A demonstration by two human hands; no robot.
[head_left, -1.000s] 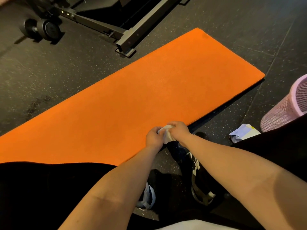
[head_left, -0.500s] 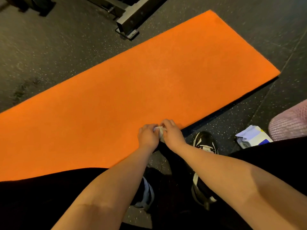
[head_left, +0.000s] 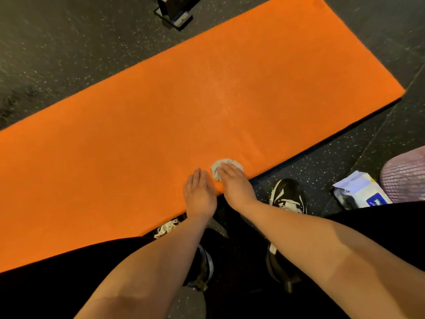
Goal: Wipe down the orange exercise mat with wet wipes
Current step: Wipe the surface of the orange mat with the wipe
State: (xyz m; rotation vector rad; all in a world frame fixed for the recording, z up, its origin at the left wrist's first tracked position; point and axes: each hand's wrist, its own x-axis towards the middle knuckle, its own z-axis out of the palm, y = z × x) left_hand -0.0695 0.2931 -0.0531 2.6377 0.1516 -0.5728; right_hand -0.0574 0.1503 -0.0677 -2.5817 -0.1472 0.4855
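The orange exercise mat (head_left: 161, 123) lies flat and fills most of my feed. It runs from far out to the left of both hands, under them, and on up to the right past the right hand. Its near long edge passes just below the wrists.

Around it I see dark speckled rubber flooring (head_left: 57, 54), ahead of the hands beyond the mat's far edge and again on the near side behind them.

A pink mesh basket (head_left: 404, 178) stands well out to the right of the right hand, cut off by the edge of my view. The foot of a dark metal frame (head_left: 174, 10) rests on the flooring far ahead of the left hand, off the mat.

A white and blue pack of wet wipes (head_left: 358, 192) lies to the right of the right hand, hard by the basket; I cannot tell whether they touch. A black shoe (head_left: 288, 194) with white laces stands on the flooring just right of the right wrist.

The left hand (head_left: 200, 192) lies palm down on the mat near that edge, fingers straight and together, holding nothing. The right hand (head_left: 234, 183) sits just beside it, palm down, with its fingers stretched over a crumpled white wipe (head_left: 226, 165) and pressing it onto the mat. The wipe pokes out ahead of the fingertips and to their left.
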